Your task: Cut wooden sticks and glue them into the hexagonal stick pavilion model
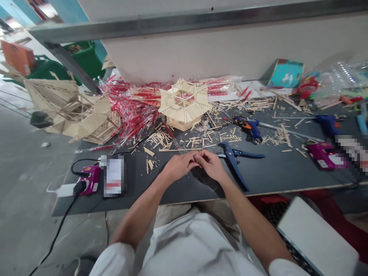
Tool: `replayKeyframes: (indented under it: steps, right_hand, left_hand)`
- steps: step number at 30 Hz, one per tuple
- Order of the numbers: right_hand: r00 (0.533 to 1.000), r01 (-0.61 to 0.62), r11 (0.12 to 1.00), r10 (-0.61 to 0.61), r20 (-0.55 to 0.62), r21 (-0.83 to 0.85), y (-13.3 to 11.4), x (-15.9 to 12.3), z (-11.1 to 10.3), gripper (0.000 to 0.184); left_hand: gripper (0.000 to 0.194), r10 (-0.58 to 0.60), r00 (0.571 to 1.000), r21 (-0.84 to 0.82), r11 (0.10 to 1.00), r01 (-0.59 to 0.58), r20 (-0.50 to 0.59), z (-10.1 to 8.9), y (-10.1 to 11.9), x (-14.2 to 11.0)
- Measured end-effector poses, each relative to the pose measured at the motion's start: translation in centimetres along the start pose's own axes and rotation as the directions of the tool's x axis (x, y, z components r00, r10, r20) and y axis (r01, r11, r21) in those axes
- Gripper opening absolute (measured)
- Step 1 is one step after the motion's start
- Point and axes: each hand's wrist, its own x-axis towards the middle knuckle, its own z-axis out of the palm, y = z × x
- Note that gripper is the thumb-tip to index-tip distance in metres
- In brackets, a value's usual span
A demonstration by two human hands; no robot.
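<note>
My left hand (180,167) and my right hand (212,165) meet over the table's front part, fingertips pinched together. Whatever lies between the fingers is too small to make out. Just right of my right hand rests a pair of blue-handled cutters (236,167), its handles spread. Beyond my hands stands a star-shaped lantern-like frame (185,111) built of thin wooden sticks. Short cut pieces of stick (201,142) are scattered between it and my hands. A blue glue gun (253,128) lies behind the cutters.
At the left edge stand more stick structures (86,115), next to red plastic-wrapped sticks (126,103). A purple power strip (90,179) with cables sits at the front left, another purple strip (323,155) at the right. A second glue gun (327,124) lies nearby. A metal rail (184,23) crosses behind.
</note>
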Motion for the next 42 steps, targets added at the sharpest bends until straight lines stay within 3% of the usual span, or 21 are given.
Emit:
replayKeyframes:
  steps: [10,17,24,31,35,42]
  right_hand:
    - [0.998,0.043,0.994,-0.047,-0.038,-0.096,0.1,-0.1,0.2,0.046]
    - [0.992,0.112,0.978,-0.121,-0.044,-0.175,0.1,-0.1,0.0,0.045]
    - [0.987,0.16,0.972,-0.158,0.025,-0.173,-0.7,-0.9,-0.2,0.044]
    - [0.987,0.127,0.991,-0.122,0.107,-0.041,-0.4,-1.0,0.0,0.043]
    - [0.984,0.086,0.993,-0.097,0.152,0.08,-0.1,-1.0,0.0,0.047]
    - [0.986,0.069,0.986,-0.091,0.139,0.152,-0.1,-0.9,0.0,0.052]
  left_hand:
    - [0.042,-0.016,0.999,-0.015,1.0,0.016,-0.036,0.1,0.0,0.1]
    - [0.036,0.166,0.98,0.089,0.984,-0.157,-0.107,0.1,-0.5,-0.2]
    - [0.024,0.229,0.964,0.119,0.97,-0.213,-0.138,0.2,-0.2,-0.3]
    - [0.023,0.143,0.971,0.044,0.99,-0.137,-0.189,0.1,0.1,-0.4]
    - [0.029,0.085,0.982,-0.086,0.991,-0.1,-0.167,0.3,0.3,-0.3]
    - [0.029,0.028,0.981,-0.283,0.955,-0.083,-0.19,0.6,0.7,0.2]
